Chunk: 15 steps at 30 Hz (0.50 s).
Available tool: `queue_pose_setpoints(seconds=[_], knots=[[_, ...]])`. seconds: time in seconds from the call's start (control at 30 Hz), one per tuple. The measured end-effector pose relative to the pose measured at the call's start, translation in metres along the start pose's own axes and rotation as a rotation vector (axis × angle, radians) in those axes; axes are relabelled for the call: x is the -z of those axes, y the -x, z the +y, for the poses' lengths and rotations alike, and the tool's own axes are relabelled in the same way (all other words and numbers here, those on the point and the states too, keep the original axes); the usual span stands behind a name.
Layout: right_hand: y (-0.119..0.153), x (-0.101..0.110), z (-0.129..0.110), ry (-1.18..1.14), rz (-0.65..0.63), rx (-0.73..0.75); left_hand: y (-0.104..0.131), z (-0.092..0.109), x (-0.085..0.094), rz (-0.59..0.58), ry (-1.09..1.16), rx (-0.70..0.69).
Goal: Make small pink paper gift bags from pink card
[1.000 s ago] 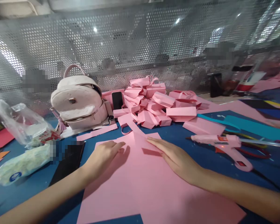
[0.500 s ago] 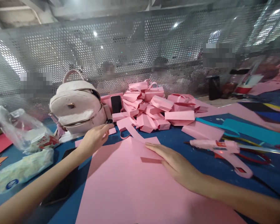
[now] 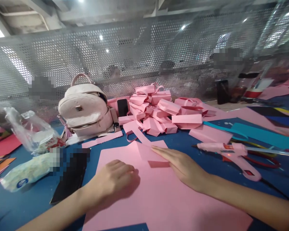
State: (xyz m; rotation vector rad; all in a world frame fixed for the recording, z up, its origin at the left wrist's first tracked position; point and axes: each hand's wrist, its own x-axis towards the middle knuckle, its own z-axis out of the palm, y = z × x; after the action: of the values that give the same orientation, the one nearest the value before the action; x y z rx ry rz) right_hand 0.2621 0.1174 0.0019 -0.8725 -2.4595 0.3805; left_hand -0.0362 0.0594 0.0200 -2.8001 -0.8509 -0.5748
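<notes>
A large pink paper sheet point(image 3: 159, 195) lies under both hands. My left hand point(image 3: 119, 175) is over its left half with the fingers curled in; whatever is inside them is hidden. My right hand point(image 3: 183, 165) has its fingers pressed together along a smaller folded piece of pink paper point(image 3: 148, 153), the thumb at its lower edge. That piece is slightly raised at its near edge, with a shadow below. A narrow pink paper strip point(image 3: 141, 134) runs from it toward the heap of folded pink paper pieces point(image 3: 156, 112).
A pink glue gun point(image 3: 233, 155) with a lit red light lies at the right, its cord trailing. Teal paper point(image 3: 262, 134) is behind it. Leftward are a white backpack point(image 3: 86, 109), a clear plastic bag point(image 3: 30, 131), a tissue pack point(image 3: 26, 175) and a dark flat object point(image 3: 71, 176). A perforated metal screen point(image 3: 135, 48) stands behind.
My left hand has moved back from beside the backpack to above the large pink sheet. A pink strip near the backpack is now uncovered. My right hand stays on the folded piece.
</notes>
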Motion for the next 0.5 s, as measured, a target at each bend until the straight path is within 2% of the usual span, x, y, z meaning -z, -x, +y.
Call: queue_pose_setpoints(seconds=[0.07,0.13,0.37,0.5], knots=[[-0.002,0.003,-0.004,-0.013,-0.017,0.004,-0.002,0.010,0.002,0.049,-0.059,-0.153],[-0.003,0.010,-0.010,-0.031,-0.063,0.005,-0.003,0.018,0.001,0.083,-0.077,-0.240],[-0.003,0.039,-0.031,0.041,-0.293,0.035,-0.007,0.032,-0.018,0.166,-0.053,-0.282],[0.001,0.040,-0.041,0.118,-0.379,0.055,-0.008,0.027,-0.012,0.218,-0.064,-0.298]])
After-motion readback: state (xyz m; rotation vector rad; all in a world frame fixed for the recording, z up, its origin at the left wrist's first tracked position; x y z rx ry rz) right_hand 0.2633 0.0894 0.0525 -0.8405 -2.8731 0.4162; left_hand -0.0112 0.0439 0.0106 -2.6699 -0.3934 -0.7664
